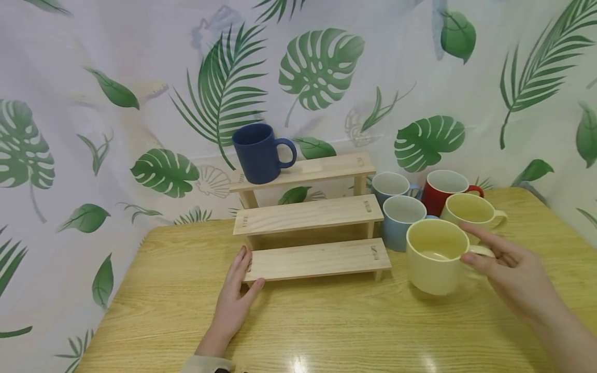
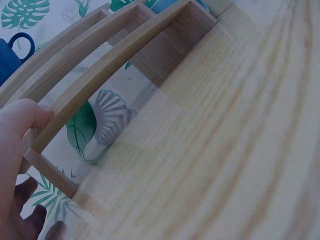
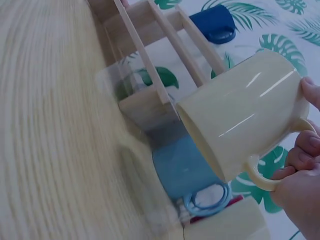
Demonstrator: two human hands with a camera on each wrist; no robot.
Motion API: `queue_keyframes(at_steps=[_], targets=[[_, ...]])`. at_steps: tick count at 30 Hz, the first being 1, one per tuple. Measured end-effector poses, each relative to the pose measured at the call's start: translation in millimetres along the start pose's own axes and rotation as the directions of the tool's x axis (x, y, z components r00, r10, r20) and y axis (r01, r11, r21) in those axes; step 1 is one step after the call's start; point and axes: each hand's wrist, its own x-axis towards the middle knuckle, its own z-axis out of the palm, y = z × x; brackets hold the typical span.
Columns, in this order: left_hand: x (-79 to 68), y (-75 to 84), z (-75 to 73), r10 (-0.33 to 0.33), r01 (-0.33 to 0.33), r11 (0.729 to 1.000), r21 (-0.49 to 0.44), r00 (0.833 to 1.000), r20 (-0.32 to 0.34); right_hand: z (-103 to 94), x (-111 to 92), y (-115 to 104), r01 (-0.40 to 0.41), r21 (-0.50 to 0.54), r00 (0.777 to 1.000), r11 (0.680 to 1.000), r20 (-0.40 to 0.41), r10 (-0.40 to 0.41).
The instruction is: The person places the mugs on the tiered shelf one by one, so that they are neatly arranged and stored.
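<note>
In the head view, the back is filled by a white cloth (image 1: 154,72) printed with green leaves, and in front of it a wooden table (image 1: 336,321) is seen. On the table a three-step wooden stand (image 1: 308,215) is set, its lowest step nearest. The left end of that step is touched by the left hand (image 1: 238,298); its fingers are left loosely extended along the end, and the thumb is laid at the front edge. By the right hand (image 1: 517,274), with fingers bent round the handle, a yellow mug (image 1: 436,264) is gripped; it is held upright, raised above the table, to the right of the lowest step. At the left end of the top step a dark blue mug (image 1: 258,158) is placed, its handle turned right. Beside the stand's right end, behind the gripped mug, a front light blue mug (image 1: 396,233), a rear light blue mug (image 1: 380,197), a red mug (image 1: 434,194) and a second yellow mug (image 1: 485,225) are grouped closely.
</note>
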Motion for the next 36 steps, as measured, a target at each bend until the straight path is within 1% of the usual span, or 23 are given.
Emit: queue_keyframes(at_steps=[4,8,10,15,18,20,24,29,31,32,36], targets=[[0.0,-0.1,0.4,0.005,-0.005,1.000,-0.006,1.000,0.000,9.3,4.4,-5.0,-0.001,0.008,1.000,1.000,-0.018,0.001],[-0.1,0.7,0.4,0.007,-0.007,1.000,0.000,1.000,-0.010,17.6,9.3,-12.0,-0.011,0.060,0.999,0.998,-0.033,0.013],[1.5,-10.9,2.0,0.018,-0.017,1.000,0.002,1.000,-0.013,21.6,13.0,-15.5,-0.005,0.097,0.999,0.995,-0.037,0.009],[5.4,-41.6,5.4,0.035,-0.035,0.999,0.019,0.999,-0.020,34.4,26.2,-24.5,0.061,0.158,0.998,0.986,-0.037,-0.055],[5.5,-42.4,5.7,0.039,-0.039,0.999,0.015,0.999,-0.024,42.2,34.8,-29.5,0.106,0.198,0.994,0.974,-0.036,-0.101],[5.4,-42.8,6.0,0.043,-0.043,0.999,0.008,0.999,-0.026,46.3,40.5,-32.5,0.114,0.219,0.993,0.969,-0.037,-0.109],[5.4,-42.5,6.2,0.040,-0.040,0.999,0.017,0.999,-0.021,54.0,52.5,-38.8,0.097,0.234,0.995,0.967,-0.044,-0.090],[5.5,-41.7,6.2,0.042,-0.041,0.999,0.033,0.999,-0.011,63.2,67.4,-42.4,0.123,0.276,0.992,0.953,-0.048,-0.115],[5.4,-41.4,6.1,0.042,-0.042,0.999,0.032,0.999,-0.012,66.8,72.3,-42.7,0.123,0.292,0.992,0.948,-0.053,-0.113],[5.3,-41.2,6.0,0.042,-0.041,0.999,0.033,0.999,-0.012,68.7,74.3,-42.8,0.117,0.286,0.993,0.951,-0.060,-0.105],[4.8,-40.2,5.0,0.040,-0.040,0.999,0.030,0.999,-0.014,74.9,82.7,-43.2,0.077,0.290,0.996,0.954,-0.071,-0.058]])
